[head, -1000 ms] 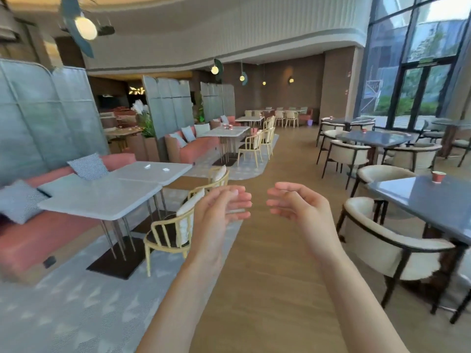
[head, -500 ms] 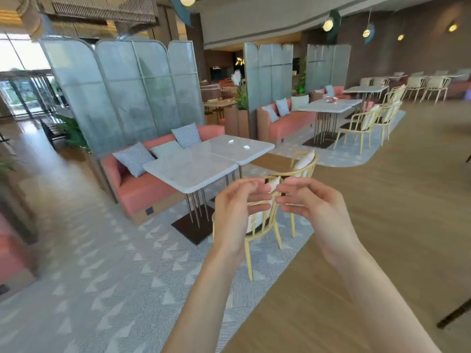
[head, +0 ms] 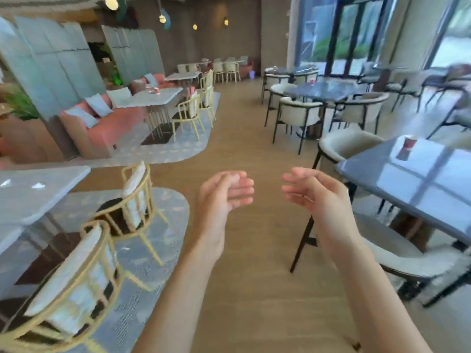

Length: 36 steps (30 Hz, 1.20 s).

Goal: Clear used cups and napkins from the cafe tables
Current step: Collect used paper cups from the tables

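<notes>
Two empty hands, left (head: 221, 197), right (head: 318, 194), fingers loosely curled, over open aisle beside dark table (head: 418, 184) edge.

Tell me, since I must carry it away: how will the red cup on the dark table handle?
The red cup looks like paper, so probably light and crushable. Tall and narrow, it may tip if nudged. The glossy dark table could let it slide.

A wooden floor (head: 244, 138) is being flanked by pink sofas (head: 102, 128), pale screens (head: 51, 70) and yellow chairs (head: 190, 114); cream armchairs (head: 297, 114) are being lit by tall windows (head: 356, 34).
</notes>
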Each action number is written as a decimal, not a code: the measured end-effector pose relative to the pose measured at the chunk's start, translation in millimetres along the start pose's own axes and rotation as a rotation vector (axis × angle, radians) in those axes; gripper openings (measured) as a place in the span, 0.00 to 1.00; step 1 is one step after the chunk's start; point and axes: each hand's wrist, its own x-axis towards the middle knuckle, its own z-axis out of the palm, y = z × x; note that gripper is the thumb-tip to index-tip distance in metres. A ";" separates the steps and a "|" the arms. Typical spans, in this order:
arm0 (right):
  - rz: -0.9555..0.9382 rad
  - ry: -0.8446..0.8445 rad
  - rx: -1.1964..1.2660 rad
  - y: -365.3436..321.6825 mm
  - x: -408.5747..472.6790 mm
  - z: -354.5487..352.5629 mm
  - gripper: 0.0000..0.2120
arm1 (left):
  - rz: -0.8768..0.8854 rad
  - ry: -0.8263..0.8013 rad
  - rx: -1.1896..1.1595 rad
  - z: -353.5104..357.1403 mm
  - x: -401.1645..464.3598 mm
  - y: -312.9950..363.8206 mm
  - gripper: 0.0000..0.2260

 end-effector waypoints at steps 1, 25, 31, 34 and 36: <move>-0.008 0.052 0.003 4.9 18.1 -17.0 0.10 | -0.024 -0.045 -0.001 19.6 19.0 -12.0 0.10; 0.047 0.433 0.043 110.4 483.3 -163.4 0.09 | -0.222 -0.311 0.039 293.9 453.0 -192.7 0.10; 0.031 0.525 0.000 145.4 599.3 -162.2 0.08 | -0.279 -0.388 0.035 327.4 582.0 -240.6 0.10; 0.026 0.590 -0.007 158.0 667.4 -153.4 0.08 | -0.303 -0.431 0.030 343.0 661.5 -255.7 0.10; 0.042 0.637 -0.025 164.8 711.1 -144.2 0.07 | -0.321 -0.452 0.033 353.1 712.0 -260.8 0.10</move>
